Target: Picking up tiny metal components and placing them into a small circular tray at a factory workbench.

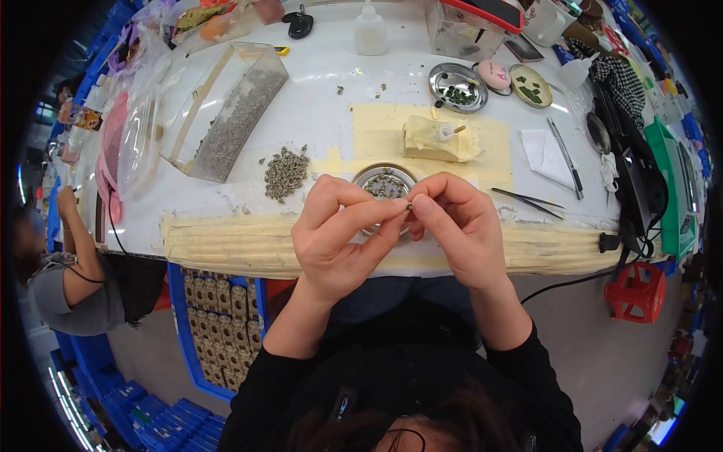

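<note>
Both my hands meet over the near edge of the table. Between the pinched fingertips of my left hand (339, 233) and my right hand (459, 226) is a tiny metal part (409, 206), too small to name its kind. Just behind the fingers sits a round metal dish (366, 175) holding several small metal pieces, partly covered by my hands. Left of it lies a pile of small metal parts (285, 173). Black tweezers (527, 202) rest to the right of my right hand. A taped block (437, 142) with a small white nozzle stands behind the dish.
A clear bin of small grey parts (241, 113) lies at the left. Far right are a metal dish with dark green pieces (457, 87), a pen-like tool (566, 158) and a white bottle (370, 32) at the back. A blue crate (197, 354) and red stool (635, 292) stand below; another person (75, 279) sits left.
</note>
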The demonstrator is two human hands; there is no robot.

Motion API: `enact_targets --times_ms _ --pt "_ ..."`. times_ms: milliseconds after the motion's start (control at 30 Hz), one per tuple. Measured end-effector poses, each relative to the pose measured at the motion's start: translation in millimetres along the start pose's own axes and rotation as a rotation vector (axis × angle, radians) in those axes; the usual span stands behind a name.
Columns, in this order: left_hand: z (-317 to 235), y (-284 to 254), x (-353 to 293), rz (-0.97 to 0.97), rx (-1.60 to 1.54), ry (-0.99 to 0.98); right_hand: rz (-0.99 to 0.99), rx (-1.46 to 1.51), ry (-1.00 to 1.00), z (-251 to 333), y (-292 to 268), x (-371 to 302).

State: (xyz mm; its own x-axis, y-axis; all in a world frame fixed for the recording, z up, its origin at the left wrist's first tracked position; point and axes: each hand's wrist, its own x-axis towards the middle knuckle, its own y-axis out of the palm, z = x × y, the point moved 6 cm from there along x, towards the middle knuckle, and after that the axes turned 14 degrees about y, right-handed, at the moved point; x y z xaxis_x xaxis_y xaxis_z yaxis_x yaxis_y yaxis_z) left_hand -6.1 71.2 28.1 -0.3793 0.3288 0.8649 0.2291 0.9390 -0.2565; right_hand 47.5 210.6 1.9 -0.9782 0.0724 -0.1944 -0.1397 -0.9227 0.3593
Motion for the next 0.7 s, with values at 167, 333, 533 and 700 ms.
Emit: enact_targets --times_ms 167,333,533,700 --pt "0.4 -1.5 2.0 -0.003 0.041 0.024 -0.013 0.019 0.013 1.3 2.0 0.1" --pt "0.5 -0.9 1.7 0.001 0.040 0.020 0.006 -0.002 0.012 -2.2 -0.4 0.6" --pt "4.6 -1.6 0.5 0.003 -0.034 -0.048 0.083 0.109 0.119 -8.4 -2.3 5.1" --pt "5.6 3.1 2.0 0.019 -0.021 -0.118 -0.118 -0.135 -0.098 0.6 -3.5 2.1"
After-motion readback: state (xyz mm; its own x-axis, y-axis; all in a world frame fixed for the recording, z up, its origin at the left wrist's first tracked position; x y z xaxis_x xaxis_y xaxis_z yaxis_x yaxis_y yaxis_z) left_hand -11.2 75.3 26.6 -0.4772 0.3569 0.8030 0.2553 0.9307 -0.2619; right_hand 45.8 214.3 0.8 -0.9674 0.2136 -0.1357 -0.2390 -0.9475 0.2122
